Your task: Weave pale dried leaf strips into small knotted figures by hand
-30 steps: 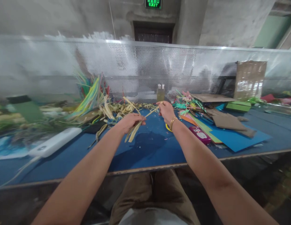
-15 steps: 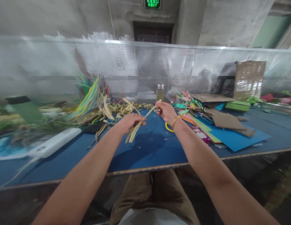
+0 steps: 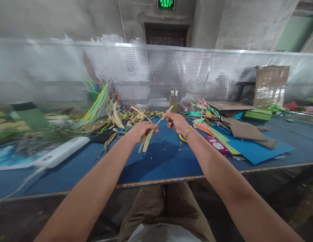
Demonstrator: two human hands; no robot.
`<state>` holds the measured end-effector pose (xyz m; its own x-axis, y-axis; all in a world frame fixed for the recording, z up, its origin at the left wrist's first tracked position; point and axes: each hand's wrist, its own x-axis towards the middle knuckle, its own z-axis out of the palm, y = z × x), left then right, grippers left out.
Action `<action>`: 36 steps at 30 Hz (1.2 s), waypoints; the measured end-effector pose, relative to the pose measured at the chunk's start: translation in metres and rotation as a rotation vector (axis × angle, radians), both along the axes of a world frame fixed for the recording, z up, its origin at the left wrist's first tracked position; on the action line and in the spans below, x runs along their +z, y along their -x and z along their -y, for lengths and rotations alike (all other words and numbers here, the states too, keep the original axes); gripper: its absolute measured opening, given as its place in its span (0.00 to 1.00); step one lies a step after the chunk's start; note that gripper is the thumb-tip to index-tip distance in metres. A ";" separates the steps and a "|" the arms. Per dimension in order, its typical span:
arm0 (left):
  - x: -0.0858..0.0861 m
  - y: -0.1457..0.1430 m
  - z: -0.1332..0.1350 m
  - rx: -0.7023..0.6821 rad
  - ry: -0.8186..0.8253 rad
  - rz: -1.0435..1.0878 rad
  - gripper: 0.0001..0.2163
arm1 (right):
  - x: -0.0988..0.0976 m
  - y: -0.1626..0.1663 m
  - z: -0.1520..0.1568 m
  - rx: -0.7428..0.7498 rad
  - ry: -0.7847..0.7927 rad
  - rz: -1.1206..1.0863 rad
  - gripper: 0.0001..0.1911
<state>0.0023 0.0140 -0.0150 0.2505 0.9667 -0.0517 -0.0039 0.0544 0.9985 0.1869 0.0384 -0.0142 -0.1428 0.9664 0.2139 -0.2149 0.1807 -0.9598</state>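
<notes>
My left hand (image 3: 141, 130) is closed around a small bundle of pale straw strips (image 3: 147, 142) whose ends hang down over the blue table (image 3: 159, 161). My right hand (image 3: 176, 122), with a gold bracelet at the wrist, pinches the far end of one strip (image 3: 164, 115) that runs up and to the right from the bundle. Both hands hover a little above the tabletop, close together near its middle.
A heap of dried strips (image 3: 131, 117) and coloured straws (image 3: 97, 101) lies behind my left hand. A white flat device (image 3: 62, 152) rests at the left, a small bottle (image 3: 173, 99) at the back, coloured paper sheets (image 3: 257, 151) and a pink object (image 3: 217, 144) at the right. A perforated metal screen (image 3: 171, 70) backs the table.
My right hand has drawn a little left and toward the left hand, still pinching the strip, whose free end now points higher. My left hand has hardly moved.
</notes>
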 end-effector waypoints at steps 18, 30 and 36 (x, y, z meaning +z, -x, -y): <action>-0.002 -0.003 -0.002 -0.038 0.018 -0.029 0.11 | 0.002 0.003 -0.008 -0.059 0.135 -0.281 0.09; 0.003 -0.004 0.003 -0.052 0.046 -0.093 0.10 | 0.010 -0.006 -0.008 -0.114 0.180 -0.362 0.13; 0.000 -0.004 0.002 -0.090 0.050 -0.075 0.10 | 0.005 -0.002 -0.009 -0.293 0.148 -0.292 0.13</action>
